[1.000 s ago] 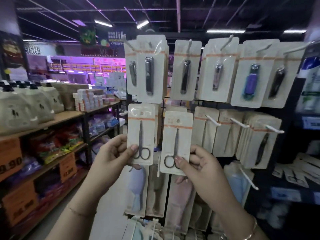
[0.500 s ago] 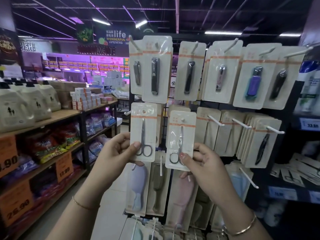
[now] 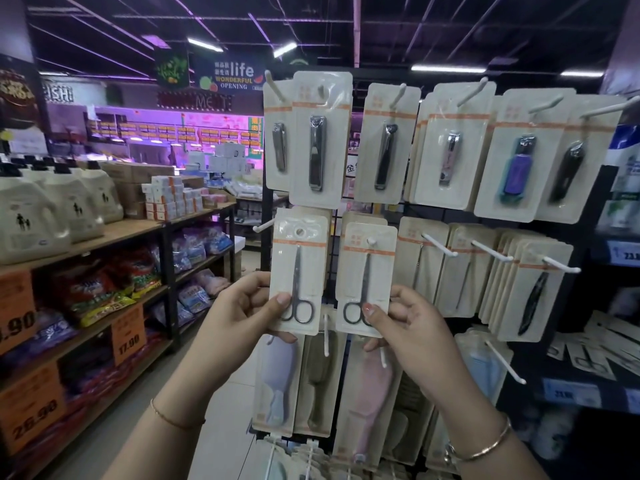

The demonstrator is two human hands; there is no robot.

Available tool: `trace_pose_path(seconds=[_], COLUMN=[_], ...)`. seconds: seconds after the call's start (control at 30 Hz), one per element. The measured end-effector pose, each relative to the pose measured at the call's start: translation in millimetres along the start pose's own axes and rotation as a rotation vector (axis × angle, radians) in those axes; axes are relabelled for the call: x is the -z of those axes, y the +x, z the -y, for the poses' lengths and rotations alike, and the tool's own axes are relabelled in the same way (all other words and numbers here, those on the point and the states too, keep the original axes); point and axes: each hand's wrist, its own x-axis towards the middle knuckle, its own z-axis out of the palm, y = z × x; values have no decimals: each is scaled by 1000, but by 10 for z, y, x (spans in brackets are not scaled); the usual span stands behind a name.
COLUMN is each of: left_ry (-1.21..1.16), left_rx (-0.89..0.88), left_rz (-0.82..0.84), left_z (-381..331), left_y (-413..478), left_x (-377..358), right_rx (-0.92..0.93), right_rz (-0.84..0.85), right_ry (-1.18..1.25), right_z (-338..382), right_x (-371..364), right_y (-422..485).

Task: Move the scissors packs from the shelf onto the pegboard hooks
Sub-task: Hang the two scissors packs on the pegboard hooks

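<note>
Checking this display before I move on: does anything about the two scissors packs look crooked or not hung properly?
The right pack has a hook tip through its hole. The left pack sits higher, its hole empty; the nearest hook pokes out beside its left edge. Both hang roughly upright.

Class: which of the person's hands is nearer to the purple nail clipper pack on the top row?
Right. The right hand holds a scissors pack below and left of the purple nail clipper pack. The left hand is farther left, holding another scissors pack.

Left price tags [image 3: 15,317] cut by the frame edge; bottom packs [image 3: 294,459] blurred, cropped.
</note>
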Motion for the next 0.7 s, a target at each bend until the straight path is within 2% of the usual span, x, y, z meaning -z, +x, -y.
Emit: trace_pose_path(seconds=[0.37, 0.7], left_ry=[-24, -3], left_rx=[-37, 10], left_rz=[-31, -28], left_z=[26, 108], left_y=[-4, 116], left_x=[28, 54], right_rx=[10, 9], right_rz=[4, -9], right_ry=[-3, -9], right_z=[-62, -141], right_x=[-2, 6], right_y=[65, 152])
